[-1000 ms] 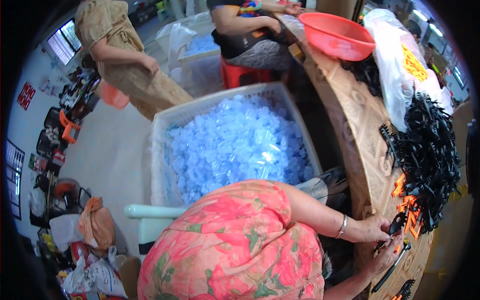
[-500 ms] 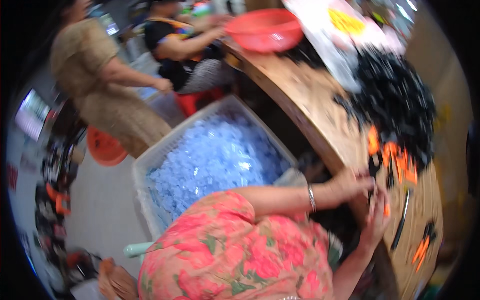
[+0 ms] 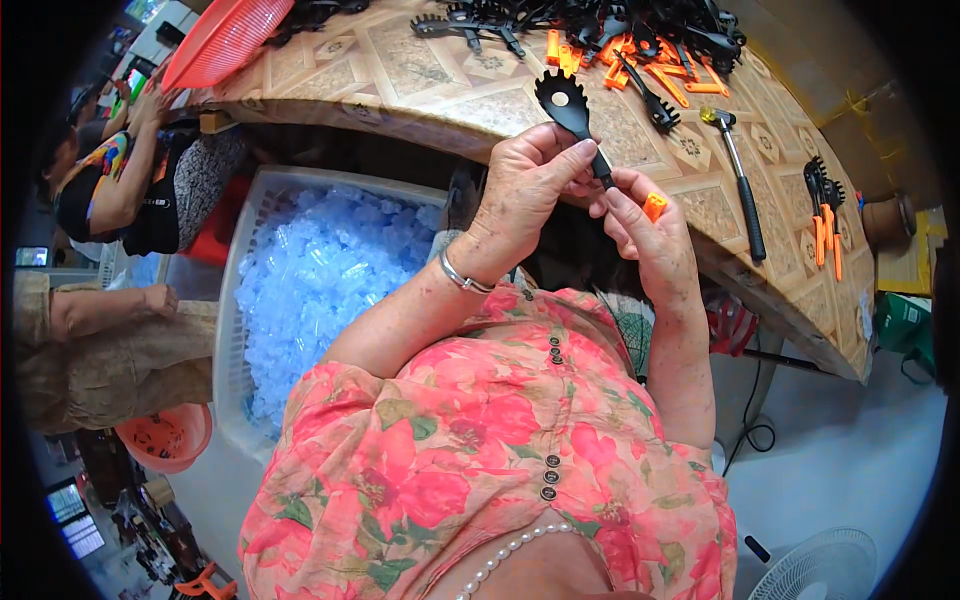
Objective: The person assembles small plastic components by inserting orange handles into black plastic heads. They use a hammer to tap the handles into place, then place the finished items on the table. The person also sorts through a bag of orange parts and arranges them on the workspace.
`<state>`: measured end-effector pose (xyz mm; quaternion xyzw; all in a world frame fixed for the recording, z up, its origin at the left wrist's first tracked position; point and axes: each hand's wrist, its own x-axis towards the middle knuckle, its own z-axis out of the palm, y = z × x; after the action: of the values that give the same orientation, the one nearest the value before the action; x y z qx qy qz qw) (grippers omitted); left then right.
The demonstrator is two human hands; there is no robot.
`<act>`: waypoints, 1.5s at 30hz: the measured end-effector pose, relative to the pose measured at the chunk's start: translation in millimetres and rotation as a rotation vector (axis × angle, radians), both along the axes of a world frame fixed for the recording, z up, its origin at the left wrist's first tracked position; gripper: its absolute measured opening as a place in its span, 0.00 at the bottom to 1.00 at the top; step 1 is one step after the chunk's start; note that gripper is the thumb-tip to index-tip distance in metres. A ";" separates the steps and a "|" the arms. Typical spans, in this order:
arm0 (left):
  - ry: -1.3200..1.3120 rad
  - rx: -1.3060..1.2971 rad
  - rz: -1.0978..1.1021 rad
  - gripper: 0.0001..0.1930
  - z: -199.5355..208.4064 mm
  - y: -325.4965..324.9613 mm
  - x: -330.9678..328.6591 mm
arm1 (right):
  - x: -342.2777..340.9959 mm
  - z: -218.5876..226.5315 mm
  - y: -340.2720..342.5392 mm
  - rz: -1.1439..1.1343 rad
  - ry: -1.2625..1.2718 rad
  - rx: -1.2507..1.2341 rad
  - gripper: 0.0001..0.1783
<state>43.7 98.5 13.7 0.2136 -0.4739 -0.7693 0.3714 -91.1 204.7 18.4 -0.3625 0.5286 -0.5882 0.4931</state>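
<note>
Pinched in my left hand (image 3: pixel 528 195) is a black pasta server (image 3: pixel 566 103), its toothed head with a round hole pointing up and away. Its thin stem runs down toward my right hand (image 3: pixel 655 238). Those fingers are closed around an orange handle (image 3: pixel 654 206), of which only an end shows. My fingertips meet about the stem's lower end; whether stem and handle touch is hidden. Ahead of my hands, loose orange handles (image 3: pixel 690 86) lie before a heap of black utensil heads (image 3: pixel 640 28). One black toothed server (image 3: pixel 660 112) lies apart, nearer my hands.
On the patterned table (image 3: pixel 800 290) to the right lie a hammer (image 3: pixel 742 185) and several orange-handled servers (image 3: pixel 824 215). A white crate (image 3: pixel 228 340) of bluish clear pieces stands left, below the table. A red basket (image 3: pixel 225 45), two people at left and a fan (image 3: pixel 820 570) surround.
The view has turned and sharpened, so table and hands now appear farther up and left. Both hands remain together, and the black server between them now shows plainly.
</note>
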 end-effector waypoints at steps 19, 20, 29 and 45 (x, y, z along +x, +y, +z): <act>0.013 -0.013 -0.054 0.07 -0.1 1.5 -6.0 | 2.6 2.2 -2.7 0.074 -0.097 -0.078 0.11; -0.006 -0.010 -0.037 0.07 1.0 0.4 -4.3 | 1.5 2.1 -6.4 0.072 -0.039 -0.022 0.10; 0.063 -0.052 -0.096 0.07 1.2 8.9 -13.7 | -0.8 3.9 6.0 0.049 0.018 -0.003 0.10; 0.006 -0.216 0.052 0.06 -1.5 8.3 -10.2 | 5.6 -5.7 4.1 -0.219 0.722 -0.155 0.12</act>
<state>33.5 106.8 12.2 0.1824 -0.5473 -0.7044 0.4134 -85.5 208.8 12.7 -0.5238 0.6579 -0.5101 0.1804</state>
